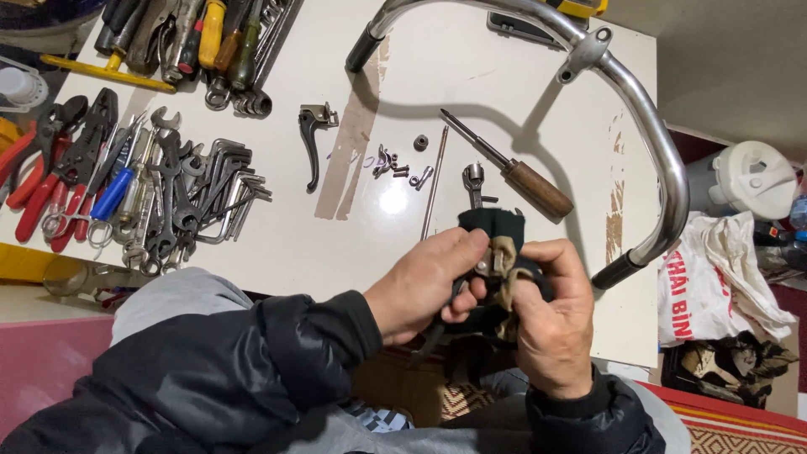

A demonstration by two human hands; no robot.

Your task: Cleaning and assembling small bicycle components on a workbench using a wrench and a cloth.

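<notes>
Both hands meet just off the near edge of the white table (277,244), closed together on one bundle. The left hand (424,282) pinches a small metal part (486,265) between thumb and fingers, while the right hand (551,324) wraps a dark rag (492,223) with a tan patch around it, so each grip is shut on something. The part sits in the middle of the grip, mostly buried in cloth.

The risk I see is the part slipping out through the loose folds, since cloth gives a poor hold on smooth metal and the bundle hangs over the lap, not the table. Just beyond the grip lie a wooden-handled screwdriver (525,181), a thin rod (434,181) and loose nuts and bolts (399,164); a dragging rag corner could sweep them away.

Both wrists are bent inward, knuckles up, forearms in dark sleeves converging from either side.
</notes>
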